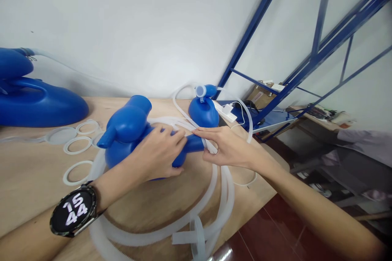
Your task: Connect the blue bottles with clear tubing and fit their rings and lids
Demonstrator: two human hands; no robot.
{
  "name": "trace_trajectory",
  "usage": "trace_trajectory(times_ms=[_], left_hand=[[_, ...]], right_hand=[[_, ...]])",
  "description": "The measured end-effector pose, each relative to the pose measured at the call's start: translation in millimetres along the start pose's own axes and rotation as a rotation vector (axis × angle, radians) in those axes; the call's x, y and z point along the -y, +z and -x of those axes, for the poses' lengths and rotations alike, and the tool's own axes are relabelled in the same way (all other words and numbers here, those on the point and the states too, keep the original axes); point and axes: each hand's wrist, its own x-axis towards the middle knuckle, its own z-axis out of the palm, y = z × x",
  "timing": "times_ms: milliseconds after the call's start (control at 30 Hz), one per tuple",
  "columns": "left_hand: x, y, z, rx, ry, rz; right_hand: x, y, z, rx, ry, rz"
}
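My left hand [159, 153] is wrapped round the neck of a blue plastic vessel [128, 128] lying on the wooden table [33, 175]. My right hand [228, 147] pinches translucent white tubing [211, 144] where it winds round the vessel's blue spout [194, 142]. The tubing [159, 234] loops down over the table's near edge in several coils. A black watch sits on my left wrist.
A second blue vessel [203, 108] with an open spout stands behind, more tubing arching over it. A large blue container [36, 102] lies at far left. White plastic rings [78, 144] lie on the table. A blue metal frame [306, 61] and cluttered shelves stand right.
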Motion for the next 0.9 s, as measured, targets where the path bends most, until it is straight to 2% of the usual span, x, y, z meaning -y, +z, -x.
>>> trace_trajectory(times_ms=[100, 333, 500, 700, 800, 900], left_hand=[[0, -0.6, -1, 0.001, -0.006, 0.018], [-2, 1.3, 0, -0.025, -0.033, 0.023], [-3, 2.1, 1, -0.04, -0.038, 0.035], [-3, 4.3, 3, -0.092, -0.04, 0.041], [-2, 4.4, 4, -0.114, -0.018, 0.052], [-1, 3.5, 4, -0.108, -0.02, 0.066]], right_hand=[[7, -2, -6, 0.039, 0.008, 0.017], [13, 10, -10, -0.037, 0.116, 0.069], [15, 15, -15, -0.008, 0.151, 0.107], [15, 5, -14, -0.017, 0.188, 0.127], [10, -10, -9, 0.026, 0.167, 0.002], [-8, -18, -8, 0.038, 0.205, -0.289]])
